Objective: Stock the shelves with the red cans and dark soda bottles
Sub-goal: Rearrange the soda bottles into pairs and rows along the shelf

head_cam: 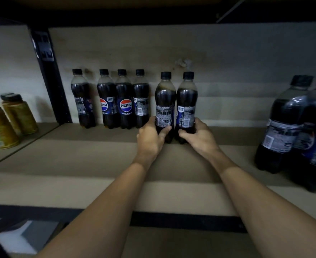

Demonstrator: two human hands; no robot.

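With left hand [149, 138] and right hand [198, 135] each gripping a Pepsi bottle, left-hand bottle [165, 107] and right-hand bottle [187, 107], I read placement mid-step; next I'd slide both back beside the back row [112, 101].

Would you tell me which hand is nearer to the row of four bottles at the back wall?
Left. The left hand, gripping one bottle, sits just right of the row of four bottles; the right hand is farther right.

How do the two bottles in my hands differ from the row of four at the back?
The two held bottles stand nearer the shelf front, gripped by the left hand and right hand; the row of four stands untouched against the back wall. The held pair shows back labels; two in the row show Pepsi logos. All are dark, black-capped and upright.
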